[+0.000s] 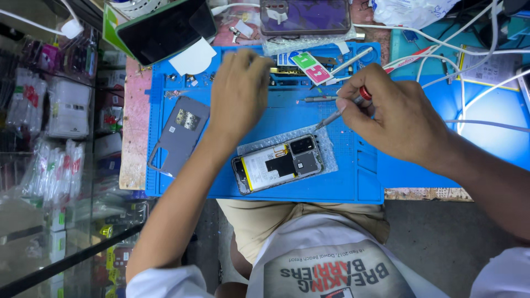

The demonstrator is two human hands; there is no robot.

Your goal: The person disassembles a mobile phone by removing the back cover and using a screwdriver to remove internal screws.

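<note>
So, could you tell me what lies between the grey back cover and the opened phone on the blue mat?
In the head view, the left hand's forearm crosses above that stretch between the grey back cover and the opened phone; otherwise only bare blue mat shows.

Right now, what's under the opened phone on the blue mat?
The opened phone with its back removed lies on a clear textured plastic sheet, which rests on the blue silicone work mat. The phone hides the sheet's middle and whatever sits beneath.

A dark tablet (165, 27), white cables (475, 33) and a grey back cover (181, 132) lie about.
</note>
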